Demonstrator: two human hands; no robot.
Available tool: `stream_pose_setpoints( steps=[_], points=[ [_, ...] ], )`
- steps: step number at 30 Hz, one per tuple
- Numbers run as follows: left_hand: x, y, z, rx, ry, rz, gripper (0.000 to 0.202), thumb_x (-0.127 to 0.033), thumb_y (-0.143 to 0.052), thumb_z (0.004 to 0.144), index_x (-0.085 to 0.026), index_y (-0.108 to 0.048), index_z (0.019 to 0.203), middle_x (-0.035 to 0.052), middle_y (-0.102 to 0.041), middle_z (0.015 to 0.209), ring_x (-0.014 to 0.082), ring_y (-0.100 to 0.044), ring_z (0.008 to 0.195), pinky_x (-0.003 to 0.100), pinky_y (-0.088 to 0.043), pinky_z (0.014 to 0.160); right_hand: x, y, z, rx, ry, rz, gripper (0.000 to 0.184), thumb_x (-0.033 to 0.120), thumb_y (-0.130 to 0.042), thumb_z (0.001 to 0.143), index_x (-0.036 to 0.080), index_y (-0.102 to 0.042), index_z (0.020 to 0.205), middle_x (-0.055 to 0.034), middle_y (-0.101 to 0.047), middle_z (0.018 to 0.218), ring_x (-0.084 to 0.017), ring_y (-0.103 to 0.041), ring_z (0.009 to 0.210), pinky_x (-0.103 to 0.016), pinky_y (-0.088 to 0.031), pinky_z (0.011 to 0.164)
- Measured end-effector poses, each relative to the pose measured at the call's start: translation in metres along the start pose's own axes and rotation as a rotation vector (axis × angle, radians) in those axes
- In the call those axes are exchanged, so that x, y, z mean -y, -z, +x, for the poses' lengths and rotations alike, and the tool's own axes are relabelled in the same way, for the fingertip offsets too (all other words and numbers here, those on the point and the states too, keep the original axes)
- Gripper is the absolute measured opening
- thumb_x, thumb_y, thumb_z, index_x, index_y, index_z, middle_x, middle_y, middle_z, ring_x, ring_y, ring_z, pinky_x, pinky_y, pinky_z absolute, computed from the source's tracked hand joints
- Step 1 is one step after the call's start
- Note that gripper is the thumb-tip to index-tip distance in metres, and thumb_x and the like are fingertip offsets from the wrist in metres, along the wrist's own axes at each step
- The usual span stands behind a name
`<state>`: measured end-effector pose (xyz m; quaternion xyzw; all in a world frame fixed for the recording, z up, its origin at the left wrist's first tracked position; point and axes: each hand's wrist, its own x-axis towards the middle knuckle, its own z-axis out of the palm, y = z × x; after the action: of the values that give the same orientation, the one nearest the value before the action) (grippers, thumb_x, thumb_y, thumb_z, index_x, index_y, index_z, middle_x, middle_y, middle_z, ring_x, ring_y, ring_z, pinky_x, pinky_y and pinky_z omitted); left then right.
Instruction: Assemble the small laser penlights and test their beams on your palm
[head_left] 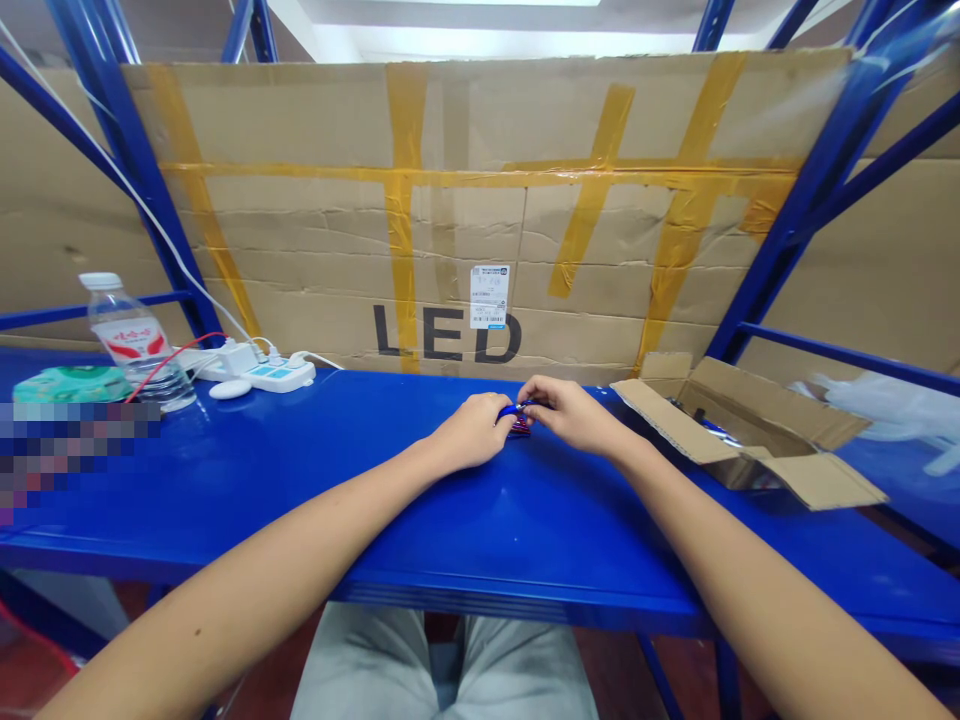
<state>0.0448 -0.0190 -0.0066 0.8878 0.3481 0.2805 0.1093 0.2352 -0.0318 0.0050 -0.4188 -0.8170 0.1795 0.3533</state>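
Note:
Out over the middle of the blue table (420, 520), my two hands meet at a slim blue pen (513, 409) with a silvery band near its middle. My left hand (472, 430) pinches its left end between thumb and fingers. The fingertips of my right hand (564, 412) are closed on its right end. Just under the pen, several small dark-red shiny pieces (520, 428) show between the hands; the fingers partly cover them, so their kind is unclear.
An open cardboard box (739, 480) with some blue and silver items inside stands at right. Left are a water bottle (135, 335), a green packet (71, 383) and a white power strip (281, 374) with cables. A large cardboard sheet (315, 240) walls off the back.

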Motion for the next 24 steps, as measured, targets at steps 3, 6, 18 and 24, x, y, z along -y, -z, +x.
stream_pose_setpoints(
  steps=[3,6,18,24],
  points=[
    [0.000,0.002,0.001,0.001,-0.004,0.049,0.025,-0.027,-0.045,0.092,-0.014,-0.066,0.092,0.0129,-0.066,0.096,0.0261,-0.060,0.094,0.035,-0.045,0.085,0.001,0.002,0.000,-0.005,0.011,-0.083,0.013,0.016,-0.051,0.081,0.018,-0.060,0.090,-0.0039,-0.068,0.082,-0.016,-0.060,0.072,-0.028,-0.045,0.066],
    [0.000,0.004,0.003,0.022,-0.013,0.064,0.032,-0.025,-0.036,0.095,-0.014,-0.065,0.088,0.0127,-0.065,0.092,0.0250,-0.059,0.092,0.036,-0.044,0.085,0.004,0.004,-0.001,0.010,0.001,-0.128,0.013,0.015,-0.050,0.080,0.018,-0.061,0.087,-0.0020,-0.067,0.073,-0.015,-0.059,0.065,-0.027,-0.044,0.063],
    [0.003,0.011,-0.005,-0.018,-0.147,-0.017,0.016,-0.023,-0.044,0.094,-0.017,-0.059,0.092,0.0078,-0.067,0.095,0.0199,-0.061,0.087,0.030,-0.043,0.076,0.010,0.005,-0.004,0.077,-0.077,0.108,0.010,0.024,-0.053,0.083,0.017,-0.057,0.077,-0.0027,-0.067,0.068,-0.014,-0.058,0.058,-0.026,-0.045,0.058],
    [-0.002,0.013,-0.007,-0.048,-0.180,0.021,0.011,-0.023,-0.045,0.093,-0.018,-0.055,0.094,0.0072,-0.063,0.095,0.0201,-0.058,0.087,0.031,-0.044,0.076,0.008,0.002,-0.003,0.086,-0.076,0.105,0.011,0.024,-0.051,0.085,0.018,-0.054,0.077,-0.0019,-0.065,0.067,-0.012,-0.056,0.054,-0.025,-0.044,0.055]
  ],
)
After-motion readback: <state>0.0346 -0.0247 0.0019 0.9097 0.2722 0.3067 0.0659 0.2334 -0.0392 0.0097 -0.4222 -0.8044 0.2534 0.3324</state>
